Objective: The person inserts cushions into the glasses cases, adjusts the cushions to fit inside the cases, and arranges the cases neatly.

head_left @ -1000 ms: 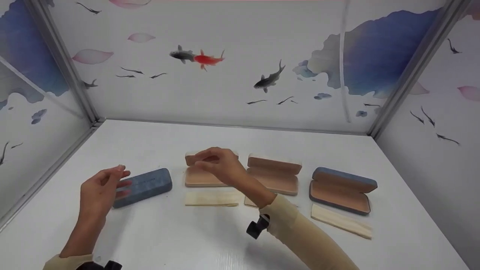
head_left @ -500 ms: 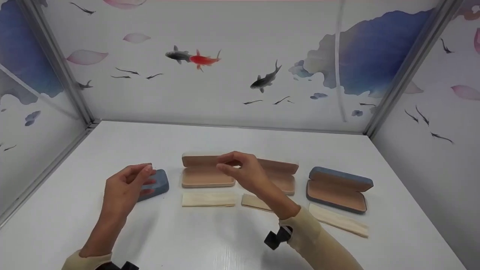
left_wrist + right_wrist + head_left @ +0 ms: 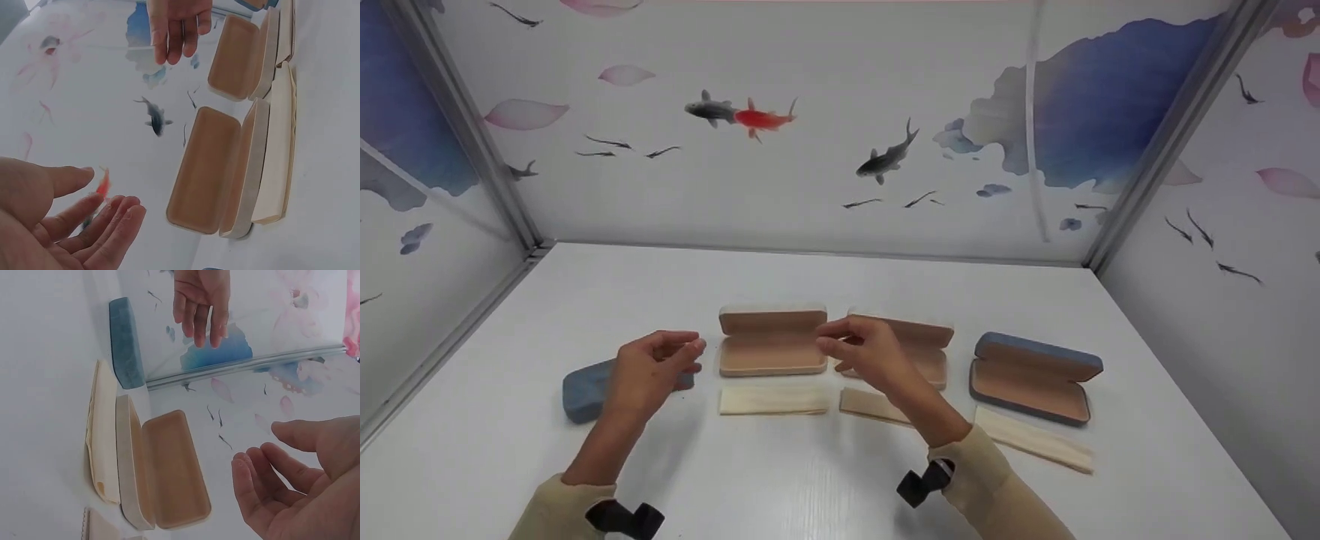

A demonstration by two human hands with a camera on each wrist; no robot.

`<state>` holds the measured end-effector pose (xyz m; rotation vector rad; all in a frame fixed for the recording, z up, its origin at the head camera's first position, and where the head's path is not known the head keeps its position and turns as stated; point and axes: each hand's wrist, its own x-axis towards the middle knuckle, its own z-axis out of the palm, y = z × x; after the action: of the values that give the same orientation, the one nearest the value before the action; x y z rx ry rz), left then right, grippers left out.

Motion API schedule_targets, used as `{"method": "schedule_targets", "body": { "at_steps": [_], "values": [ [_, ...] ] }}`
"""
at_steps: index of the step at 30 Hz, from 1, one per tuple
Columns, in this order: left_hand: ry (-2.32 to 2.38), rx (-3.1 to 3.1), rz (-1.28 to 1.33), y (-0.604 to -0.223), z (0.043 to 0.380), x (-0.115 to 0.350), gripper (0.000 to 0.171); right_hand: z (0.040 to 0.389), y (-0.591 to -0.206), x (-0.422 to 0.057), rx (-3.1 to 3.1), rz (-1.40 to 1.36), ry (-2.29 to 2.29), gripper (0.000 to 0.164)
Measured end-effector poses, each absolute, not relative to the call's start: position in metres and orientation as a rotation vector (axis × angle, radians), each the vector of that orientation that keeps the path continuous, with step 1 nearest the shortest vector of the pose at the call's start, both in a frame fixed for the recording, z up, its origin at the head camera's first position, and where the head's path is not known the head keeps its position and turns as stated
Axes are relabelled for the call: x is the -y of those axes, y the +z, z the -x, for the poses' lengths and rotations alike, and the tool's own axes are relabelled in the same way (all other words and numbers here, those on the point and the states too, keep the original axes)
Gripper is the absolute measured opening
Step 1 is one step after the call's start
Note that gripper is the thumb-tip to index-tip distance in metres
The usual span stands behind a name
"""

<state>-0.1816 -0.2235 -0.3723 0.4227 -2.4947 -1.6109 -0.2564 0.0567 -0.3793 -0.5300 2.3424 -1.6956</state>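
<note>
My left hand (image 3: 649, 375) hovers over the closed blue glasses case (image 3: 583, 391), hiding part of it in the head view. Nothing is between its loosely bent fingers (image 3: 115, 233). My right hand (image 3: 874, 356) is held between two open cream glasses cases, the left one (image 3: 772, 358) and the middle one (image 3: 930, 334), partly covering the latter. It too holds nothing, thumb and fingers (image 3: 247, 489) apart. Farther right lies an open blue glasses case (image 3: 1031, 390) with a brown lining. Both cream cases show bare tan linings.
Folded cream cloths lie in front of the open cases: one at the left (image 3: 772, 400), one in the middle (image 3: 871, 405) partly behind my right forearm, one at the right (image 3: 1035, 441). Printed panels (image 3: 810, 202) wall the white table (image 3: 780, 480) at the back and sides.
Both hands have moved rightward. My left hand has passed across the closed blue case, and my right hand has left the front of the left cream case. The cases and cloths keep their places.
</note>
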Motion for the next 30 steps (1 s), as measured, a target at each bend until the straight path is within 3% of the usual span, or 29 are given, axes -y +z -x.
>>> {"method": "schedule_targets", "body": {
  "at_steps": [8, 30],
  "values": [
    [-1.641, 2.582, -0.417, -0.395, 0.194, 0.217, 0.044, 0.263, -0.397, -0.059, -2.292, 0.495, -1.687, 0.031],
    [-1.591, 2.757, -0.419, -0.425, 0.213, 0.204, 0.035, 0.269, -0.434, -0.053, -2.362, 0.406, -1.466, 0.024]
  ]
}}
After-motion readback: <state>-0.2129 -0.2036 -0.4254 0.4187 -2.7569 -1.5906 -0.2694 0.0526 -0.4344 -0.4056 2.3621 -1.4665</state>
